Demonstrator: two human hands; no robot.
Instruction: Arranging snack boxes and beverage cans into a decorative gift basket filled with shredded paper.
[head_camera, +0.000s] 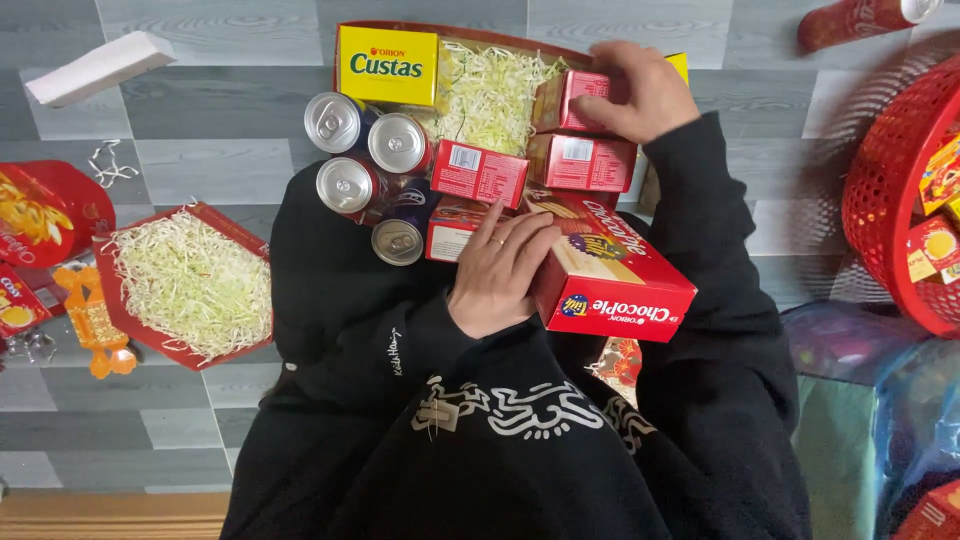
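At frame centre the left hand lies flat, fingers spread, against a big red snack box. Upper right, the right hand has its grip closed around a small red box in the shred-filled tray.

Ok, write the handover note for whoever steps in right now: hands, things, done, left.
Left hand: lies flat on the big red box, steadying it at the tray's near edge.
Right hand: grips a small red box at the tray's far right.
Tray: holds shredded paper, a yellow box at the far left, four cans on the left and more small red boxes in the middle.
Done: cans, yellow box and several small boxes are in.
Left: the big box and the gripped small box look not yet settled. A second tray of shred lies on the floor to the left, with nothing else on it.
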